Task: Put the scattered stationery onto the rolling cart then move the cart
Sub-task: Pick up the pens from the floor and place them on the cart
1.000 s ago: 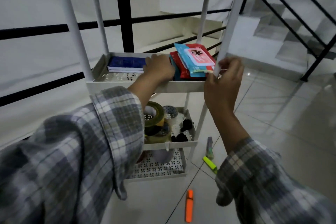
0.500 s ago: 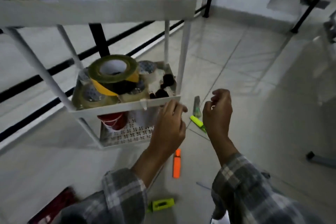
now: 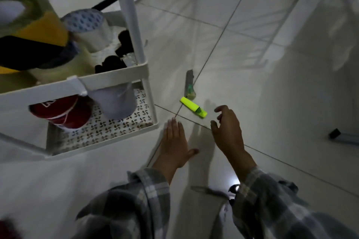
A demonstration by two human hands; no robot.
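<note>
Lying diagonally, yellow highlighter (image 3: 193, 107) points cap-end toward right hand (image 3: 227, 128).

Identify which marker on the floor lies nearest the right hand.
The yellow marker, just beyond the right hand; the grey marker lies farther off.

Bare tile floor (image 3: 262, 93) lies open toward twelve and three o'clock (only a yellow highlighter (image 3: 193, 107) and grey marker (image 3: 189, 84) there); the cart (image 3: 108, 81) blocks ten o'clock.
</note>
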